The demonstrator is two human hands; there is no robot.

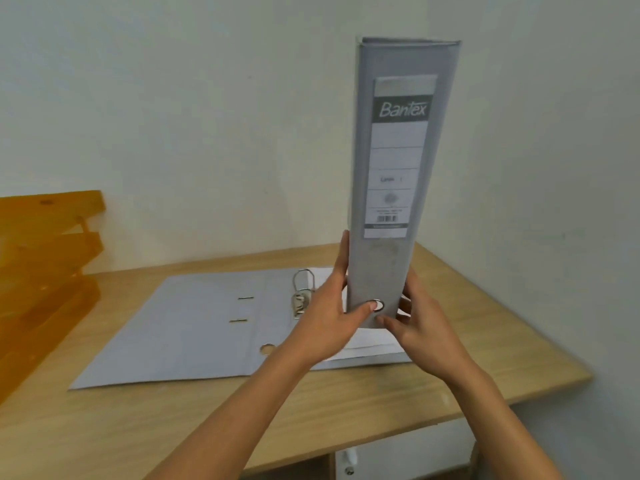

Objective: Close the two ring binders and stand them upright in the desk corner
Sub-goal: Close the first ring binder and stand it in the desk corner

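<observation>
A closed grey ring binder (394, 168) with a white spine label stands upright in the air, spine toward me, its lower end over the desk. My left hand (329, 313) grips its lower left side, thumb near the metal finger hole. My right hand (415, 327) holds its lower right side, fingers wrapped behind. A second grey binder (194, 327) lies open and flat on the desk behind my hands, its metal rings (303, 292) up and white paper on its right half, partly hidden by my hands.
The wooden desk (467, 341) meets two white walls at a corner at the back right. Stacked orange letter trays (41, 271) stand at the left edge. The desk's front and right edges are near.
</observation>
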